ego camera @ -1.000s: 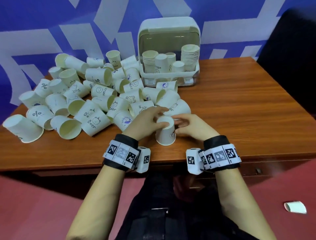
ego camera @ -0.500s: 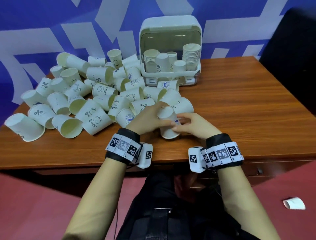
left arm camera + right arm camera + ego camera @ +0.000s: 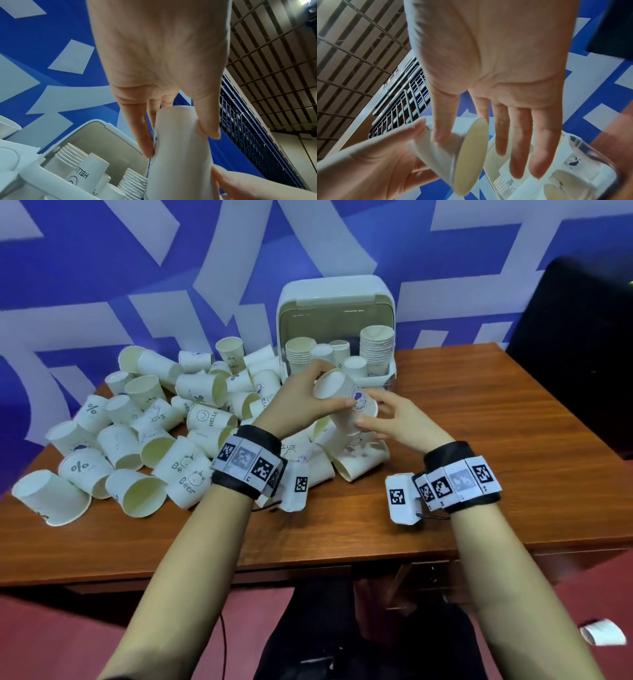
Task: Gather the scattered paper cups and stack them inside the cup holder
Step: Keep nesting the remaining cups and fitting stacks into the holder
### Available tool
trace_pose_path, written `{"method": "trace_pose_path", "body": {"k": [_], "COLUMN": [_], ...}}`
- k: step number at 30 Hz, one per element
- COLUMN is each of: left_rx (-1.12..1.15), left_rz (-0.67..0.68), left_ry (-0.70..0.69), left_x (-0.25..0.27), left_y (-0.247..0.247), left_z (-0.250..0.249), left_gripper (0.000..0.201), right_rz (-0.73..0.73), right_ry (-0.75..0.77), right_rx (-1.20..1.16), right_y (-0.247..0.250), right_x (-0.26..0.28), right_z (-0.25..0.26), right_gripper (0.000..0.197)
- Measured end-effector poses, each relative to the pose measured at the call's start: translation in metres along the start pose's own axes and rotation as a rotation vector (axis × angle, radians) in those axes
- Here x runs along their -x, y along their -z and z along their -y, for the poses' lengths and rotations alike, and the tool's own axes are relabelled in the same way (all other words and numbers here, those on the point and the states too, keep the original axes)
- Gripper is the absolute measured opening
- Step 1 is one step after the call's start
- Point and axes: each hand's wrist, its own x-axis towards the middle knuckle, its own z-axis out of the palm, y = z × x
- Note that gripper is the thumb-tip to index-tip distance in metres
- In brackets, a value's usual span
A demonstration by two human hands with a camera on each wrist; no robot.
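Observation:
My left hand (image 3: 320,392) grips a white paper cup (image 3: 356,398) by its base, lifted off the table and tipped on its side, mouth to the right. In the left wrist view the thumb and fingertips (image 3: 210,133) pinch the cup (image 3: 180,169). My right hand (image 3: 373,410) is beside the cup's rim with fingers straight; its thumb rests on the cup's wall (image 3: 436,151). Just behind stands the white cup holder (image 3: 337,299), lid up, with stacks of cups (image 3: 376,344) inside. Several scattered cups (image 3: 154,440) lie on the table to the left.
The wooden table (image 3: 496,440) has bare surface to the right of the holder and along its front edge. A black chair (image 3: 582,337) stands at the right. One cup (image 3: 603,631) lies on the red floor. A blue and white wall is behind.
The cup stood upside down on the table between both hands; it has been lifted, tipped sideways and carried toward the holder. My right hand has let its fingers straighten.

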Motion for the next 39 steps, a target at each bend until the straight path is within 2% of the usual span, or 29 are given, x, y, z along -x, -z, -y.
{"method": "trace_pose_path", "body": {"k": [3,6,12,17,21,26,31,39], "left_rx": [0.056,0.105,0.136,0.052,-0.021,-0.008,0.051,0.033], "left_rz": [-0.041,-0.068,-0.022,0.051,0.095,0.131,0.106,0.005], "left_ry": [-0.023,-0.031,-0.070,-0.058,-0.073,-0.096,-0.103,-0.252], "left_x": [-0.021,-0.043,-0.086,-0.119,-0.146,-0.189,-0.222,-0.242], "left_y": [0.001,0.001,-0.007,-0.014,-0.013,-0.016,-0.033,-0.052], "left_z": [-0.003,-0.007,-0.011,0.000,0.005,0.004,0.014,0.040], "left_gripper": [0.050,0.048,0.044,0.047,0.054,0.059,0.060,0.074], "right_rz": [-0.067,-0.140,-0.283,-0.403,-0.481,-0.589,-0.607,-0.545], "right_ry": [-0.003,0.020,0.088,0.099,0.141,0.171,0.210,0.263], "right_rx": [0.023,0.007,-0.051,0.027,0.104,0.271,0.420,0.590], "right_y": [0.012,0.026,0.047,0.064,0.073,0.087,0.100,0.113], "right_x": [-0.015,-0.027,-0.049,-0.066,-0.086,-0.116,-0.145,-0.175], "right_z": [0.011,0.019,0.025,0.027,0.034,0.045,0.038,0.004], "right_gripper": [0.048,0.039,0.021,0.015,0.019,0.017,0.012,0.014]}}
